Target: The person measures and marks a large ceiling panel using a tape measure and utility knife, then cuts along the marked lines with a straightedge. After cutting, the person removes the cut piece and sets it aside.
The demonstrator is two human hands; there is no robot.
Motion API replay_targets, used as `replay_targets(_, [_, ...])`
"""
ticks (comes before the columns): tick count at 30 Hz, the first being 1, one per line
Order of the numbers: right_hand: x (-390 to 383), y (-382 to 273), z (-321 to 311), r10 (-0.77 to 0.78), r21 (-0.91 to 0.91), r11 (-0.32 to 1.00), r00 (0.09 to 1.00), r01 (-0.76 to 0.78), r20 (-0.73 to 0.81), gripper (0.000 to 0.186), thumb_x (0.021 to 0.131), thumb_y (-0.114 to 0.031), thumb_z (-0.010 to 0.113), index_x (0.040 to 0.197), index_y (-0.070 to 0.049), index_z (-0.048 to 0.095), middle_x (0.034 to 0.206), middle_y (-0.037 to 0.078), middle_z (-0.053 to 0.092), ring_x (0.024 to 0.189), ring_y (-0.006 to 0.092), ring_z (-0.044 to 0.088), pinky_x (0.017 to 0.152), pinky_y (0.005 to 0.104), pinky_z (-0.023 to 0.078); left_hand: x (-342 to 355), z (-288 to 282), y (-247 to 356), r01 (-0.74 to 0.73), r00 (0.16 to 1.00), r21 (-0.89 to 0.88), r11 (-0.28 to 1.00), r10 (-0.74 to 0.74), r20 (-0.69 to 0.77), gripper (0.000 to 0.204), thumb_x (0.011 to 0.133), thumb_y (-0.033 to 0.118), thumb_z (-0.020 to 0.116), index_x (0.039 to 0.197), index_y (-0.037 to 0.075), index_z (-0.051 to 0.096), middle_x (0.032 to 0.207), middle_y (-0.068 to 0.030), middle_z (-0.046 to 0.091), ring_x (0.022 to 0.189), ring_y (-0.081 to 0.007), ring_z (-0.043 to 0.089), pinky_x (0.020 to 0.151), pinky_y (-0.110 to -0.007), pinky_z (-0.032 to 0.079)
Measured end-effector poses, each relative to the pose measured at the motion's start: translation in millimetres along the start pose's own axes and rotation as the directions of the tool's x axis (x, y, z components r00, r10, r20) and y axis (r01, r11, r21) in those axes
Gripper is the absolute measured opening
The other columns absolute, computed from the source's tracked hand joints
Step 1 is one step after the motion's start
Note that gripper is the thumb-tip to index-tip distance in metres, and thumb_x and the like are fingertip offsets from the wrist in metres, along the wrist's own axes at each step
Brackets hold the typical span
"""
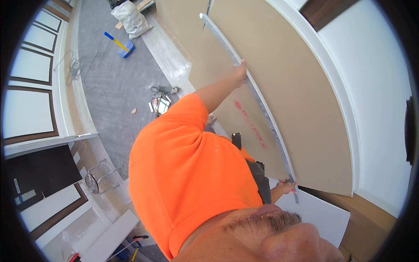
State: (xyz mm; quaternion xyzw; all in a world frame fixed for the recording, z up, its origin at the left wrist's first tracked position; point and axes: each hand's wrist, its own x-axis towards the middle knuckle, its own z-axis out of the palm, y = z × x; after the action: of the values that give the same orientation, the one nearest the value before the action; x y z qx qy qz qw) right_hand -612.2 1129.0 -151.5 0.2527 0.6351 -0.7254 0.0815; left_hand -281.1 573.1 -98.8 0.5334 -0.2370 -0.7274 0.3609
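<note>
A long silver metal straightedge (pixel 265 106) lies along a tan plasterboard sheet (pixel 314 109) marked with red print. My left hand (pixel 240 74) grips it in its upper part, at the end of my orange-sleeved arm. Lower down, my right hand (pixel 286 187) holds it near its bottom end, with a small red thing by the fingers that I cannot make out. A white board (pixel 318 218) lies below that hand. A dark tool pouch (pixel 257 179) shows at my waist, partly hidden by my body.
On the grey floor are a power tool (pixel 163 89), a blue dustpan (pixel 125 50) with a yellow handle, a white sack (pixel 131 22) and loose cables (pixel 76 70). A metal-legged stool (pixel 91 183) and white planks (pixel 104 238) are at lower left.
</note>
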Motion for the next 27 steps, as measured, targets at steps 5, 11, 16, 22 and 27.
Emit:
replay_targets(5, [-16,-24,64,0.025,-0.046,0.999,0.999,-0.023,0.04,0.058,0.096,-0.056,0.054,0.13,-0.009,0.051,0.106,0.007,0.066,0.075,0.0195,0.059,0.051,0.0455,0.042,29,22,13,0.018,0.999,-0.052,0.998,-0.02,-0.032,0.089,0.101,0.057,0.051,0.162,0.015,0.001,0.165,-0.0188,0.023,0.139,-0.0422,0.045,0.101,-0.066,0.047])
replay_targets(11, [4,-38,94,0.034,-0.179,0.984,0.99,-0.009,0.134,0.057,0.099,-0.055,0.046,0.138,-0.013,0.048,0.125,0.006,0.062,0.077,0.0201,0.054,0.054,0.046,0.044,42,35,22,-0.057,0.982,0.113,0.992,0.076,-0.174,0.089,0.101,0.057,0.051,0.163,0.013,0.004,0.163,-0.0209,0.029,0.14,-0.0396,0.045,0.1,-0.057,0.051])
replay_targets(16, [13,-46,110,0.013,-0.188,0.981,0.957,0.043,0.289,0.069,0.102,-0.047,0.048,0.156,-0.01,0.028,0.161,0.013,0.033,0.132,0.0323,0.047,0.092,0.0546,0.044,48,40,24,-0.046,0.975,0.075,0.996,0.061,-0.213,0.089,0.1,0.056,0.052,0.163,0.009,0.009,0.158,-0.0226,0.037,0.136,-0.0382,0.051,0.098,-0.052,0.054])
replay_targets(22, [55,-47,110,-0.026,-0.242,0.965,0.95,0.105,0.311,0.067,0.101,-0.048,0.049,0.152,-0.007,0.032,0.147,0.015,0.046,0.114,0.0332,0.056,0.071,0.0579,0.047,38,45,18,-0.1,0.979,0.142,0.985,0.123,-0.163,0.083,0.096,0.041,0.064,0.159,0.005,0.023,0.148,-0.0239,0.049,0.123,-0.0375,0.06,0.082,-0.049,0.061])
replay_targets(27, [62,-56,127,0.097,-0.243,0.968,0.988,-0.065,0.121,0.07,0.098,-0.05,0.054,0.15,-0.008,0.034,0.138,0.013,0.052,0.102,0.0322,0.058,0.068,0.0619,0.046,40,46,14,-0.198,0.965,0.17,0.965,0.223,-0.141,0.076,0.094,0.035,0.068,0.153,0.001,0.033,0.139,-0.0253,0.054,0.114,-0.0351,0.065,0.073,-0.045,0.063])
